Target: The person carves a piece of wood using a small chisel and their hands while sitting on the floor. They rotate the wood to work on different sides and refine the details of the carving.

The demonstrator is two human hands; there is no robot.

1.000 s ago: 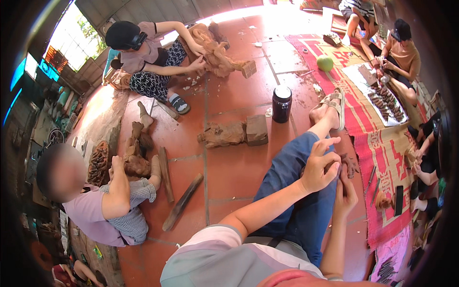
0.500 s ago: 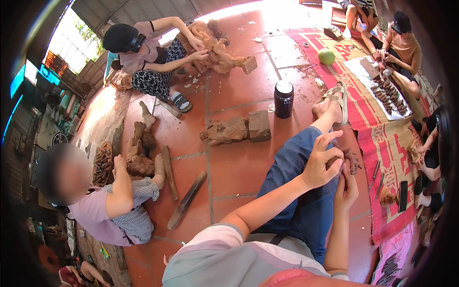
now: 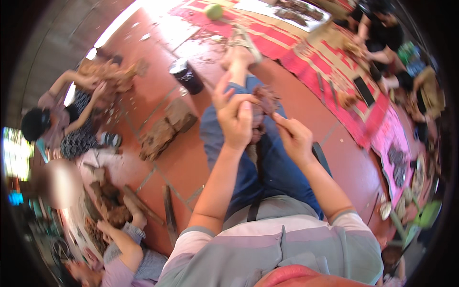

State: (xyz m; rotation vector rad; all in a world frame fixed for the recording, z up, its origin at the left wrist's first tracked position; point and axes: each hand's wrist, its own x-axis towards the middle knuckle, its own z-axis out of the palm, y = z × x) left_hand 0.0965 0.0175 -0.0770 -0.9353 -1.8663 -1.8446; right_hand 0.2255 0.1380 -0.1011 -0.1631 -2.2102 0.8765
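Left hand grips a knobbly reddish-brown carving, grip unclear in right hand, markings blurred on far black canister.

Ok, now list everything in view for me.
Tiled floor: one, reddish, centre
Small carving: one, reddish brown, centre
Rough wood: one piece, brown, floor
Wood strips: two, brown, floor left
Canister: one, black, floor
Matting: count unclear, red and beige, right
Round fruit: one, green, on matting
Phone: one, black, on matting
Cloth: one, pink, far right
Small pieces: several, dark, on cloth
Large carvings: two, brown, left
Co-workers: several, mixed clothing, left and right
Sandal: one, beige, upper centre
Trousers: one pair, blue, lap
Left hand: one, bare, holding small carving
Right hand: one, bare, beside small carving
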